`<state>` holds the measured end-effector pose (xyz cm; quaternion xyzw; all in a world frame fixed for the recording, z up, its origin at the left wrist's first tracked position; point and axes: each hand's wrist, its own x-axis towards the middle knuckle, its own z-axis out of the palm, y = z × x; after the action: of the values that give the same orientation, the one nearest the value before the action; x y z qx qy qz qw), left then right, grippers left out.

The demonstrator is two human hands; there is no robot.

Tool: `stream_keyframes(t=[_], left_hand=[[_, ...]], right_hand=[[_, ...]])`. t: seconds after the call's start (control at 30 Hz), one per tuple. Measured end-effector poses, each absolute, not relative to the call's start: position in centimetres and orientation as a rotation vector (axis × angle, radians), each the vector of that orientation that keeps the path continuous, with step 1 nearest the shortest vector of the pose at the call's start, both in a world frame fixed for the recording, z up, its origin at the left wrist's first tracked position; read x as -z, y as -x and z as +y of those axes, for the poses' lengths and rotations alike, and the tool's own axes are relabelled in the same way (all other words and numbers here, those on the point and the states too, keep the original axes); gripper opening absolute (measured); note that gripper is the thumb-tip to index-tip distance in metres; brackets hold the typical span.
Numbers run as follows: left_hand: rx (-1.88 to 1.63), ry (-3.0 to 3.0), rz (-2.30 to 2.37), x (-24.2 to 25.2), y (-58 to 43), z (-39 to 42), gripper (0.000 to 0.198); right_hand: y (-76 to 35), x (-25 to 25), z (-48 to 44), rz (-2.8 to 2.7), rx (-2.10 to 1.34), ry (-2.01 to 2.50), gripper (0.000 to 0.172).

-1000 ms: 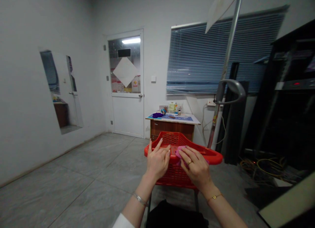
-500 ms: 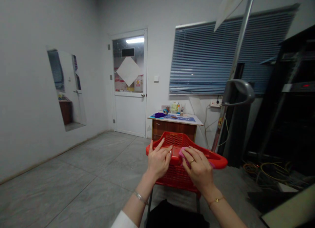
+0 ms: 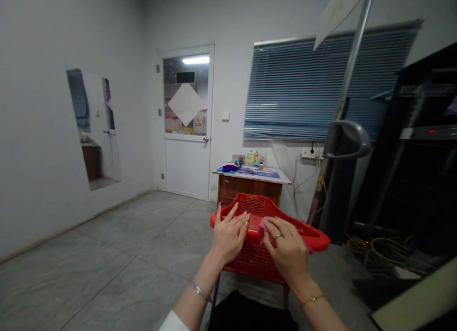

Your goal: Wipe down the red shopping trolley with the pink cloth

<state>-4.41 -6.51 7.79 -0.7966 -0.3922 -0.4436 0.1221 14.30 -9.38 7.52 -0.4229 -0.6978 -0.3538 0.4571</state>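
A red plastic basket [image 3: 311, 234] with mesh walls stands on thin legs just in front of me. My left hand [image 3: 228, 235] lies on its near rim with the fingers stretched out and apart, holding nothing. My right hand [image 3: 287, 248] presses a small pink cloth [image 3: 264, 226] against the same rim, fingers curled over it. Only the edges of the cloth show past my fingers. A ring is on that hand and a bracelet on each wrist.
A wooden desk [image 3: 250, 184] with small items stands behind the basket under a window with blue blinds [image 3: 296, 88]. A white door [image 3: 185, 126] is at the back. A metal pole [image 3: 348, 78] and dark racks with cables [image 3: 385, 247] fill the right.
My right hand slid the pink cloth a little along the rim toward me. The left hand stayed in place on the rim. The view shifted slightly.
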Motion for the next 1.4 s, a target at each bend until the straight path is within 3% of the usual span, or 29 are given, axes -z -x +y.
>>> stream_keyframes(t=[0.27, 0.53, 0.7, 0.97, 1.23, 1.4], left_hand=[[1.316, 2.353, -1.136, -8.0, 5.1, -6.7, 0.034], [1.358, 2.317, -1.129, -7.8, 4.4, -6.5, 0.032], [1.343, 2.3, -1.142, -7.6, 4.9, -5.6, 0.032], [1.326, 2.317, -1.164, -7.5, 6.0, -4.0, 0.032], [1.269, 2.389, -1.199, -7.5, 6.1, -1.9, 0.032], [1.22, 2.448, -1.231, -7.7, 6.8, -1.4, 0.033]], right_hand=[[-14.1, -7.1, -9.9, -1.773, 0.863, 0.973, 0.034], [-14.9, -7.4, -9.3, -1.587, 0.888, 1.135, 0.023], [-11.6, -7.7, -8.8, -1.707, 0.853, 1.059, 0.023], [-17.9, -7.2, -8.0, -1.586, 0.836, 1.193, 0.024], [-10.8, -8.1, -7.1, -1.723, 0.781, 1.146, 0.02], [-13.6, -8.4, -7.1, -1.703, 0.736, 1.198, 0.021]])
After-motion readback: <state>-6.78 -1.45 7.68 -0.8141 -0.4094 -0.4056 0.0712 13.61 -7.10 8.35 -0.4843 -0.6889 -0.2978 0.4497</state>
